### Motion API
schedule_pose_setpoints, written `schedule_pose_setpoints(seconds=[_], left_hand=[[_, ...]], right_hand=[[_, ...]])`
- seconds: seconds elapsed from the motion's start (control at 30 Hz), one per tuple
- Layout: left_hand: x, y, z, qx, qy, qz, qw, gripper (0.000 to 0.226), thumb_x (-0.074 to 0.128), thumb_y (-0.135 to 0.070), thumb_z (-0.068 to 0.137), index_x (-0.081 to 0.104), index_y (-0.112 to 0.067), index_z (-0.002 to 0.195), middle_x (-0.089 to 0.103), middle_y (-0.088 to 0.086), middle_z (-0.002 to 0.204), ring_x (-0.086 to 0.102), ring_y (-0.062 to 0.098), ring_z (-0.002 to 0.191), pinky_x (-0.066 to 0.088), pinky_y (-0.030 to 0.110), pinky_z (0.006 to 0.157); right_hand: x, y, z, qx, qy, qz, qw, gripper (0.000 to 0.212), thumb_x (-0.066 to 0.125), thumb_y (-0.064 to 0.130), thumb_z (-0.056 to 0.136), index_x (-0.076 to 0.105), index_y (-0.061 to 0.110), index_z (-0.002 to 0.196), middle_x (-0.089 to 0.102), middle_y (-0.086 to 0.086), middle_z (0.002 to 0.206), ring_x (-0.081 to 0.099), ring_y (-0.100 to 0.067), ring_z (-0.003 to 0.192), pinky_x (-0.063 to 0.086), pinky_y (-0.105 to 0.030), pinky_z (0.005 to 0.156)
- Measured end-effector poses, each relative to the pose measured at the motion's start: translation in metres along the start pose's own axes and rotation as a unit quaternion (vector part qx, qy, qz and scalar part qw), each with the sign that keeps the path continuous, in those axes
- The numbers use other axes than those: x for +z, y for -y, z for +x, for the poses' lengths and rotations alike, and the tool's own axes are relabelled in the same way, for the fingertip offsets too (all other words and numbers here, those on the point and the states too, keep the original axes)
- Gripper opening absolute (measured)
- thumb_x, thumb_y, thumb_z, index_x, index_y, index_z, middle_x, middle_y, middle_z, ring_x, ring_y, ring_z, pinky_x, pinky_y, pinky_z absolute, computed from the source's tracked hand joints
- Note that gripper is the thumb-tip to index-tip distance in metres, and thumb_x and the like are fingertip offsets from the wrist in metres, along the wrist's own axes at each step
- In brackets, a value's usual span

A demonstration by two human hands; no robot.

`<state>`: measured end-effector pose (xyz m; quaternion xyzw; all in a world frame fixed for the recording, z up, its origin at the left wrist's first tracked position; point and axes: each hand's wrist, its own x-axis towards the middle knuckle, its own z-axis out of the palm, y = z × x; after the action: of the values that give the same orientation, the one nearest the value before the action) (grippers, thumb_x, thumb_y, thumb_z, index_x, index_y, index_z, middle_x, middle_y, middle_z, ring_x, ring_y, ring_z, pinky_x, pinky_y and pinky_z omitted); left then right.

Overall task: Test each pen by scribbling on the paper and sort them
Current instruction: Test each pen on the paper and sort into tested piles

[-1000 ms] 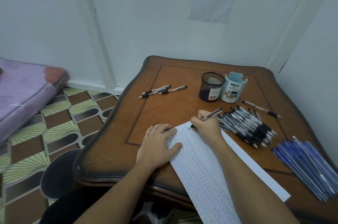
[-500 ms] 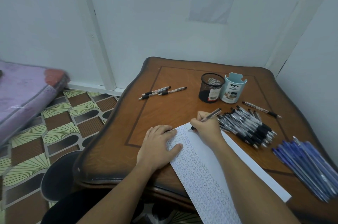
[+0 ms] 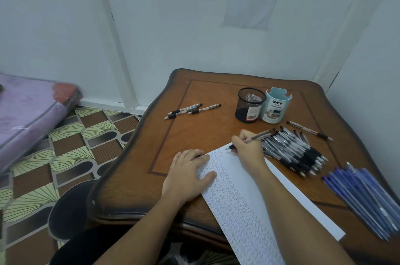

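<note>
The pen (image 3: 258, 136) was judged to be light, stiff and slender, with a smooth plastic barrel likely to slip and a dark rubber sleeve near the tip where a hold would best be taken. It was pinched at that low end between the thumb and curled fingers of the right hand (image 3: 249, 153). Its barrel slanted up and away to the right, and its tip was set at the far end of the paper (image 3: 236, 195); whether ink was being laid down could not be told. The paper, thin and apt to slide, was laid slantwise on the table (image 3: 201, 134), with rows of small scribbles along its left part. It was pressed flat by the left hand (image 3: 188, 176), fingers relaxed and laid across its left edge. Just to the right of the right hand a heap of black-gripped pens (image 3: 296, 153) was piled, and farther right a heap of blue pens (image 3: 365, 197). Three pens (image 3: 190, 110) were set apart at the far left, a lone pen (image 3: 309, 130) lay far right, and a mesh cup (image 3: 250, 104) and a pale blue organiser (image 3: 275, 106) stood behind.
</note>
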<state>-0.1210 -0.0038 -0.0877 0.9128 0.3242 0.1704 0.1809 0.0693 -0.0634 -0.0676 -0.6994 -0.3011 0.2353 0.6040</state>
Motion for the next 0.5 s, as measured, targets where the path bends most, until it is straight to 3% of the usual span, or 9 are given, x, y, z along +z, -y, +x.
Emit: schedule_pose_setpoints(seconds=[0.13, 0.23, 0.27, 0.4, 0.5], left_hand=[[-0.001, 0.000, -0.001, -0.001, 0.005, 0.001, 1.000, 0.078, 0.026, -0.074, 0.075, 0.054, -0.033, 0.136, 0.044, -0.017, 0.139, 0.031, 0.003, 0.132, 0.015, 0.036, 0.118], [-0.001, 0.001, -0.001, -0.001, 0.000, -0.002, 1.000, 0.077, 0.027, -0.073, 0.075, 0.055, -0.033, 0.135, 0.046, -0.017, 0.138, 0.033, 0.004, 0.131, 0.017, 0.037, 0.117], [-0.001, 0.001, -0.001, -0.001, 0.001, -0.001, 1.000, 0.077, 0.027, -0.073, 0.075, 0.055, -0.033, 0.135, 0.045, -0.017, 0.138, 0.033, 0.004, 0.131, 0.017, 0.037, 0.117], [0.001, 0.001, 0.000, 0.001, -0.004, -0.003, 1.000, 0.076, 0.029, -0.073, 0.076, 0.057, -0.033, 0.133, 0.047, -0.017, 0.137, 0.034, 0.004, 0.131, 0.019, 0.038, 0.117], [0.000, 0.001, 0.000, 0.000, -0.001, 0.004, 1.000, 0.076, 0.028, -0.073, 0.075, 0.056, -0.033, 0.134, 0.046, -0.017, 0.138, 0.034, 0.004, 0.132, 0.019, 0.038, 0.116]], right_hand=[[-0.005, 0.008, 0.005, 0.067, -0.036, 0.076, 0.994, 0.036, 0.051, 0.020, 0.101, 0.050, 0.009, 0.067, 0.052, -0.006, 0.062, 0.051, -0.016, 0.063, 0.047, -0.030, 0.068], [-0.005, 0.010, 0.006, 0.081, -0.019, 0.081, 0.993, 0.050, 0.037, 0.058, 0.097, 0.054, 0.014, 0.085, 0.046, 0.000, 0.052, 0.044, -0.014, 0.049, 0.041, -0.028, 0.055], [-0.004, 0.010, 0.007, 0.079, -0.016, 0.084, 0.993, 0.053, 0.032, 0.063, 0.095, 0.055, 0.015, 0.094, 0.043, 0.001, 0.050, 0.042, -0.014, 0.046, 0.038, -0.027, 0.050], [-0.004, 0.013, 0.009, 0.073, -0.017, 0.085, 0.994, 0.039, 0.031, 0.044, 0.107, 0.049, 0.012, 0.094, 0.034, 0.000, 0.048, 0.030, -0.014, 0.042, 0.025, -0.028, 0.041], [-0.003, 0.016, 0.009, 0.084, 0.000, 0.082, 0.993, 0.031, 0.037, 0.036, 0.107, 0.052, 0.012, 0.094, 0.036, 0.000, 0.049, 0.029, -0.014, 0.044, 0.024, -0.029, 0.043]])
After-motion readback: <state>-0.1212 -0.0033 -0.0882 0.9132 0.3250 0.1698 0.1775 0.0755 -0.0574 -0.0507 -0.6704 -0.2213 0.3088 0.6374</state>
